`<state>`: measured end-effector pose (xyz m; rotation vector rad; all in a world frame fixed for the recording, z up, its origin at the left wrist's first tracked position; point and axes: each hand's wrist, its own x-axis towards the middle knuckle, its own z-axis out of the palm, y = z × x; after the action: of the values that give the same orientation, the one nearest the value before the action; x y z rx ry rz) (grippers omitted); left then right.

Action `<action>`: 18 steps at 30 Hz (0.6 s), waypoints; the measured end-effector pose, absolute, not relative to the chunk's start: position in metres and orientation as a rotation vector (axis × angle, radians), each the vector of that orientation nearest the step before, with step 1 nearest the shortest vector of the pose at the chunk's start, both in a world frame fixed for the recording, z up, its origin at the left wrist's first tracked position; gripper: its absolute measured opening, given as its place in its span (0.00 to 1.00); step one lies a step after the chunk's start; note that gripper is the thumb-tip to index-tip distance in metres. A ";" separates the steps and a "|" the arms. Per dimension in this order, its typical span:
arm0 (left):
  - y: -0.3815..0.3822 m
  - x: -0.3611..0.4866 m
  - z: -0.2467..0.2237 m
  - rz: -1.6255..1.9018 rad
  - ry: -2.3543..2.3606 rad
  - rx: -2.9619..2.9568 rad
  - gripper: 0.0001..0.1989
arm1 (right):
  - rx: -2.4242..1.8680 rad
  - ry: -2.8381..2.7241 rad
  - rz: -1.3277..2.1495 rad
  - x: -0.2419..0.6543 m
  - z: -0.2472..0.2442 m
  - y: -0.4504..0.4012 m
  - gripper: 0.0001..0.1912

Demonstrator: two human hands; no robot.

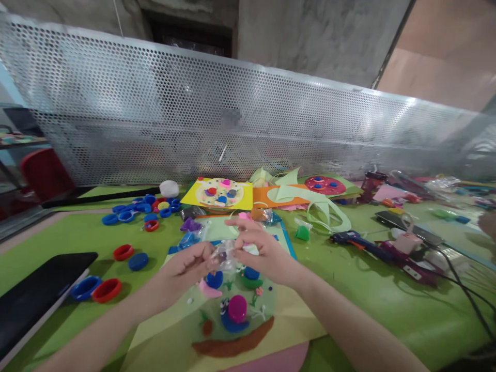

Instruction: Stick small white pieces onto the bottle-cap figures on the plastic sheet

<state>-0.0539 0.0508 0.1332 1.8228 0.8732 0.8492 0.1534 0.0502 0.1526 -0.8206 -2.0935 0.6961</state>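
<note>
My left hand (189,266) and my right hand (261,250) meet over the middle of the table, with fingers pinched on a small clear plastic bag (227,257). Something dark shows inside the bag, too small to name. Just below my hands lies a craft picture on pale paper (170,330), bearing a clay snail with a magenta cap (237,309) as its shell and a blue body. Above it on the picture are a blue cap (214,279) and another blue cap over green clay (251,281). A brown clay strip (234,342) curves along the bottom.
Blue and red bottle caps (107,290) lie at left, near a black tablet-like device (42,294). A yellow craft card (186,199) rests at the back. On the right are a glue gun (360,244), a power strip (411,268) and cords. A perforated metal panel (232,113) stands behind.
</note>
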 end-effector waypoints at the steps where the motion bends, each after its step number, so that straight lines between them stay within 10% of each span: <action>1: 0.051 -0.055 0.134 0.864 0.895 1.825 0.16 | -0.816 -2.069 0.694 0.155 0.152 0.052 0.08; 4: 0.053 -0.055 0.135 0.899 0.976 1.831 0.15 | -0.783 -2.010 0.808 0.160 0.148 0.058 0.04; 8: 0.057 -0.057 0.135 0.856 0.998 1.871 0.13 | -0.921 -2.004 1.016 0.162 0.135 0.071 0.27; 18: 0.073 -0.070 0.127 1.032 1.328 2.071 0.10 | -1.063 -1.919 1.002 0.157 0.124 0.080 0.08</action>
<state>-0.0696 0.0733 0.1269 2.0712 1.3285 1.0321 0.1567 0.0796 0.1240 -1.0633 -1.9187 1.0016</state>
